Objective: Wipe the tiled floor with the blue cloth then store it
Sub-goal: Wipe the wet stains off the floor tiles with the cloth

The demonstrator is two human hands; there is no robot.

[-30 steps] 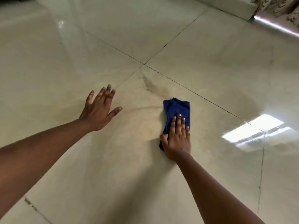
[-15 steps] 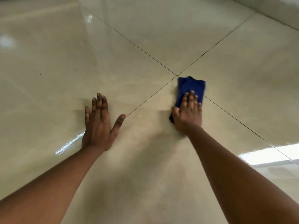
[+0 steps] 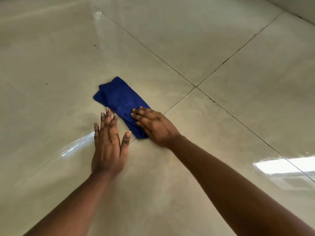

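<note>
A folded blue cloth (image 3: 119, 99) lies flat on the glossy beige tiled floor (image 3: 221, 116), angled from upper left to lower right. My right hand (image 3: 153, 126) presses palm-down on the cloth's near end, fingers pointing left across it. My left hand (image 3: 109, 147) rests flat on the bare tile just left of that end, fingers spread, its thumb close to the cloth's near corner. The part of the cloth under my right palm is hidden.
Dark grout lines cross at a tile corner (image 3: 196, 86) to the right of the cloth. A bright light reflection (image 3: 279, 165) shines on the floor at the right. A pale wall base (image 3: 300, 7) runs along the top right.
My right hand has swept the cloth leftward off the grout crossing onto the left tile, and the cloth now lies turned diagonally. My left hand stays planted on the floor, now close to the cloth.
</note>
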